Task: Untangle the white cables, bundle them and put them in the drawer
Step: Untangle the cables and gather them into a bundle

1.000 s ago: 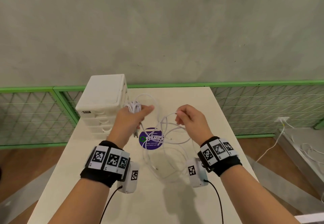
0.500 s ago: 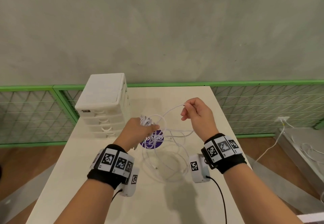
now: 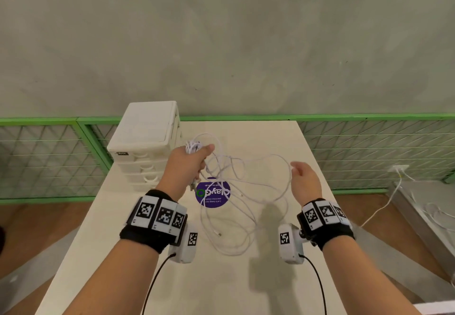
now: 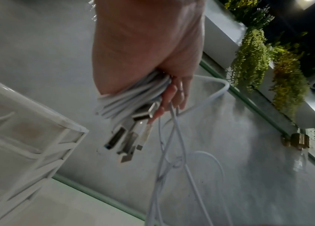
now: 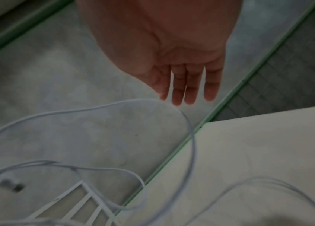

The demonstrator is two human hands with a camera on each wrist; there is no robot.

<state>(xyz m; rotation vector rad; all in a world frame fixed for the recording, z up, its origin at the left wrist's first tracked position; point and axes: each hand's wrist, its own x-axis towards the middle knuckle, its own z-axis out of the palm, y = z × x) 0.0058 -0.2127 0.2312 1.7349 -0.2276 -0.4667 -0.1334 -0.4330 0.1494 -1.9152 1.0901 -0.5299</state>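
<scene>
My left hand [image 3: 194, 157] is raised over the table beside the white drawer unit [image 3: 145, 139] and grips a bunch of folded white cable [image 3: 193, 146]. In the left wrist view the fingers [image 4: 174, 94] curl round the bunch [image 4: 131, 97], and several plugs [image 4: 127, 140] hang below it. Loose white cable loops [image 3: 246, 191] trail from that hand down to the table. My right hand [image 3: 299, 174] hovers to the right with straight fingers [image 5: 189, 85]. A cable loop [image 5: 114, 105] passes just under its fingertips; nothing is held.
The cream table [image 3: 172, 277] carries a round purple sticker [image 3: 213, 195] under the loops. A green-framed mesh fence [image 3: 369, 147] runs behind the table below a grey wall. On the floor at the right, another white cable [image 3: 384, 203] leads to a socket.
My left hand rose with the cable bunch back up beside the drawer unit. My right hand let go of the strand it pinched, opened and moved right and lower.
</scene>
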